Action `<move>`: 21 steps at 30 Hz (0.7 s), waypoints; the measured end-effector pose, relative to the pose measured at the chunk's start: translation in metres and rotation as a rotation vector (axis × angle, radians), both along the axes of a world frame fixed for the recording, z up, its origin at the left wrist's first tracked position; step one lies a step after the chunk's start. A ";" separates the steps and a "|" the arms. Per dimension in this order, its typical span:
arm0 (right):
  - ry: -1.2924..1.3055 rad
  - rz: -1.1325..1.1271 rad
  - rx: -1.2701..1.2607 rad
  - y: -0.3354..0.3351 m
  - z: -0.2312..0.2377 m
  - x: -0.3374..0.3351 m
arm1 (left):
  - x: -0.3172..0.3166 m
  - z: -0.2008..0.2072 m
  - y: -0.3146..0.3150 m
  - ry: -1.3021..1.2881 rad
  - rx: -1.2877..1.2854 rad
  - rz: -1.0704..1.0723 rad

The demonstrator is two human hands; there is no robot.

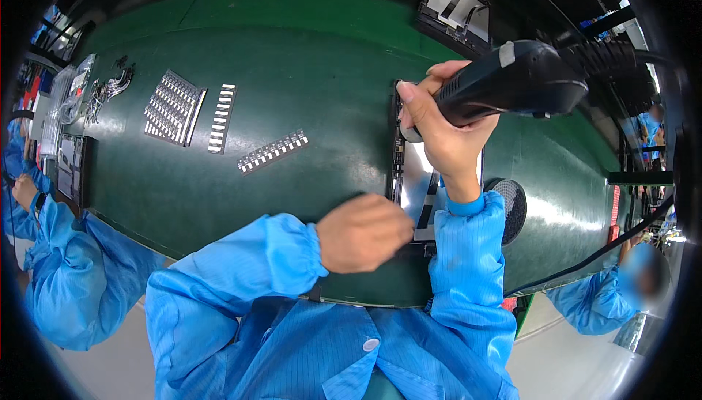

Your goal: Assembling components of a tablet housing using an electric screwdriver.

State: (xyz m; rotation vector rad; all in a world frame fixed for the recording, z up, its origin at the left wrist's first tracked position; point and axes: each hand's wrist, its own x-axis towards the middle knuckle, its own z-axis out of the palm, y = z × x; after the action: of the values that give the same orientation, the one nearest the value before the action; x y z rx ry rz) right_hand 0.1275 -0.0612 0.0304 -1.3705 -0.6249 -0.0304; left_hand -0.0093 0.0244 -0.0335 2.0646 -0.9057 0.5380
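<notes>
My right hand [452, 137] is wrapped round a bulky black corded handheld tool [512, 82], its exact kind unclear. The tool's narrower end points down to the left, over a flat electronic device [397, 173] with a black frame and a shiny silver plate. Hand and forearm cover much of that device, and the tool's tip is hidden. Close to the device's lower left edge, my left hand [365, 233] is smeared by motion. Its fingers look bent, but whether they hold anything does not show.
Strips with white pads [221, 118] [274, 151] and a stack of them [174, 107] lie left on the green table [322, 63]. A dark round textured piece [510, 210] sits right of my forearm. Another opened device [455, 9] stands far back. Co-workers in blue sit both sides.
</notes>
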 end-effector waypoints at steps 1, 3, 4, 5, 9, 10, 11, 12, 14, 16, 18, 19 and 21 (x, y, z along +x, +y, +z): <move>0.022 -0.002 0.041 0.002 -0.001 0.001 | -0.002 -0.002 -0.008 -0.026 0.030 -0.076; -0.012 -0.028 0.067 -0.002 0.003 0.003 | -0.002 0.000 -0.029 -0.002 0.116 -0.077; -0.041 -0.047 0.093 -0.005 0.005 0.004 | -0.003 0.000 -0.036 0.012 0.139 -0.050; -0.071 -0.049 0.126 -0.009 0.010 0.006 | -0.003 -0.002 -0.039 0.010 0.141 -0.045; -0.180 -0.118 0.133 -0.042 0.035 0.000 | -0.009 -0.003 -0.039 0.036 0.305 0.166; -0.189 -0.155 0.094 -0.053 0.039 -0.006 | -0.010 -0.001 -0.035 0.046 0.323 0.198; -0.138 -0.100 0.143 -0.065 0.038 -0.009 | -0.012 0.000 -0.030 0.031 0.338 0.192; -0.151 -0.117 0.129 -0.076 0.036 -0.011 | -0.016 0.002 -0.025 0.041 0.333 0.237; -0.185 -0.122 0.038 -0.096 0.032 -0.020 | -0.017 0.004 -0.012 0.039 0.352 0.285; -0.132 -0.119 0.054 -0.112 0.028 -0.030 | -0.013 0.009 0.001 0.052 0.414 0.334; -0.130 -0.108 0.024 -0.130 0.023 -0.041 | -0.008 0.012 0.017 0.045 0.432 0.362; -0.149 -0.099 0.028 -0.140 0.020 -0.044 | -0.004 0.015 0.026 0.041 0.453 0.395; -0.112 -0.120 0.064 -0.149 0.012 -0.054 | 0.008 0.022 0.046 0.066 0.490 0.465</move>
State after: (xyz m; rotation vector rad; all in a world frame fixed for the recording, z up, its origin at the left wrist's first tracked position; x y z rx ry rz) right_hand 0.0739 -0.2097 0.0420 -1.3496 -0.6289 -0.2236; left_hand -0.0012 0.0701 -0.0119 2.7511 -0.5468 0.5172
